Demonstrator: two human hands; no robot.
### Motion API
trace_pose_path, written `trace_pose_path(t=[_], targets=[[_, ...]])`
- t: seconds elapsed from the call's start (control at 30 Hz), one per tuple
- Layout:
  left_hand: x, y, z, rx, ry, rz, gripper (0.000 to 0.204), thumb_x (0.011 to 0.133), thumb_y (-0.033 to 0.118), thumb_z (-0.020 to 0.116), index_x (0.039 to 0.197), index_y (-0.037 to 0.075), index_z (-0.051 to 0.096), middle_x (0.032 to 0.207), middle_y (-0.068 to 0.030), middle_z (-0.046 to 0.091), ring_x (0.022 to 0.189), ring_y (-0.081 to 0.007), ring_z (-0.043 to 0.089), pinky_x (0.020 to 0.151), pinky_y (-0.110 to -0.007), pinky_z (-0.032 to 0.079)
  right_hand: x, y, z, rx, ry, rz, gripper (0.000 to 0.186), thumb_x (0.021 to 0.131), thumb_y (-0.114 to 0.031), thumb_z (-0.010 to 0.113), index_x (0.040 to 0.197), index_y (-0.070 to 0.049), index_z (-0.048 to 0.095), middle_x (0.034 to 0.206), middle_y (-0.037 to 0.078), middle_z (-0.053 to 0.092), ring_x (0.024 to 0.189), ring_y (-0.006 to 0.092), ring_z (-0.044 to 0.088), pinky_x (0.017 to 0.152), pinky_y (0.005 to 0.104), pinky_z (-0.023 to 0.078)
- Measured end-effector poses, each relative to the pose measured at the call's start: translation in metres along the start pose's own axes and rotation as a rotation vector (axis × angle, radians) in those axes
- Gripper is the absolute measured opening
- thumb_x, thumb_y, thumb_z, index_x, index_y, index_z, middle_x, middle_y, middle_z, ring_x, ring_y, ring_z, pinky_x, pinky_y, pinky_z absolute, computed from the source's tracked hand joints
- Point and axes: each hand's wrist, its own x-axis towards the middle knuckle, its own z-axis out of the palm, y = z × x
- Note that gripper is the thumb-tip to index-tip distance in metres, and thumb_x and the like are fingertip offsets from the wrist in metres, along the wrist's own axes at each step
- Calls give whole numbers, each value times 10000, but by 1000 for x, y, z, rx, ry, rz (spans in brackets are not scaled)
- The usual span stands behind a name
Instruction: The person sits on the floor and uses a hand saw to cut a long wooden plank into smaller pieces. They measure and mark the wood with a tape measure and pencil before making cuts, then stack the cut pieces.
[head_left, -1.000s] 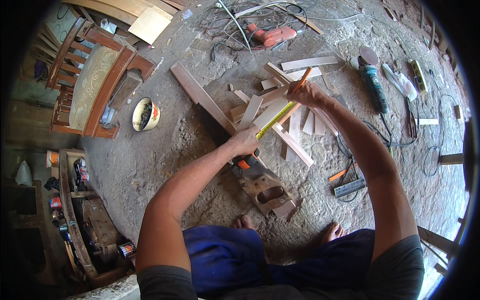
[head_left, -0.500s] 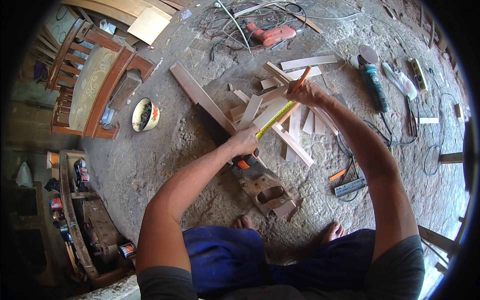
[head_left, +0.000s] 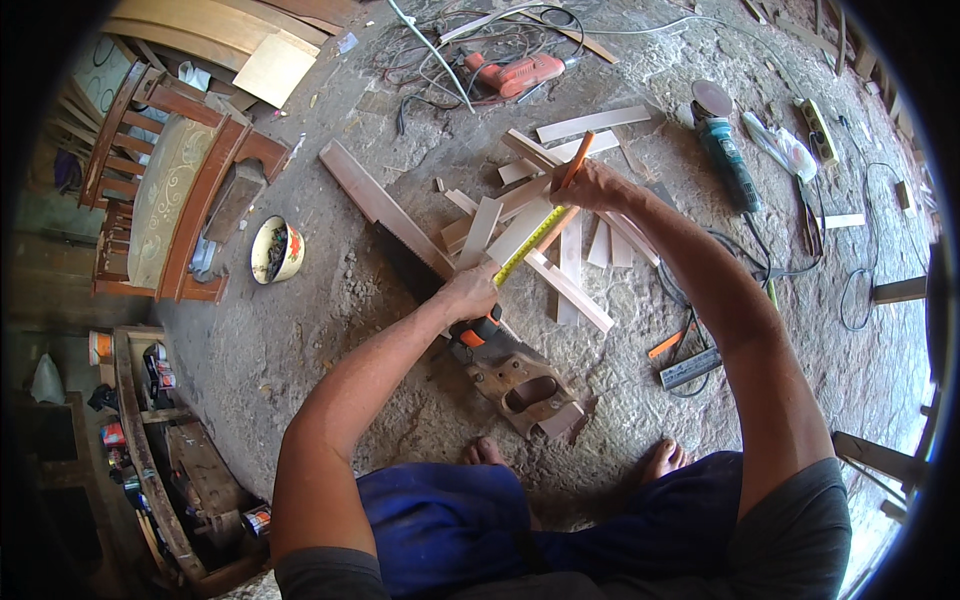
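A yellow tape measure is stretched along a pale wooden strip. My left hand is closed round its near end, where the orange and black case shows just below the fingers. At the strip's far end my right hand grips an orange pencil that sticks up past the knuckles; its fingers also rest at the tape and wood, partly hidden. Under my left hand lies a handsaw, its wooden handle toward my feet and its dark toothed blade beside a long board.
Loose wooden strips lie around the hands. Farther off are a red power tool among cables, a teal angle grinder and a power strip. To the left stand a bowl, a carved wooden furniture piece and a wooden toolbox.
The view has shifted slightly, so the floor things sit a little farther left in it. Both hands keep their hold on the tape measure and pencil along the strip.
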Motion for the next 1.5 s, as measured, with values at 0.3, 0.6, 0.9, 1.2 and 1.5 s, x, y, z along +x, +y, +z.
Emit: trace_pose_path(t=[0.3,0.6,0.9,1.2,1.5], targets=[[-5,5,-4,-19,15,-2,369,935,139,481,1286,28,461,1183,-302,605,1111,-466,592,952,-502,482,-2,-4,-1,12,-28,39,194,806,-258,717,938,-118,731,860,45,711,843,186,671,782,349,524],[-5,6,-5,-26,8,-8,371,928,143,486,1278,24,462,1202,-305,597,1120,-475,582,958,-510,474,-2,-6,-2,-2,-31,53,190,791,-244,732,937,-123,730,861,43,711,843,187,671,784,352,521],[-6,8,-7,-11,14,10,329,923,132,464,1229,10,465,1188,-327,594,1103,-493,583,949,-533,467,0,-3,2,-13,7,52,205,766,-298,744,884,-131,735,817,55,701,782,188,657,739,356,518],[-7,8,-6,-17,39,9,383,904,130,477,1271,22,481,1169,-315,620,1098,-472,604,960,-521,476,-2,-7,1,-36,-3,51,195,781,-252,725,935,-132,732,853,45,716,823,194,681,766,353,533],[-2,1,-1,32,59,54,384,891,111,495,1261,7,501,1154,-316,630,1092,-446,624,941,-497,500,-1,-4,4,-24,9,65,193,778,-262,714,922,-134,730,825,48,709,800,189,679,749,356,533]])
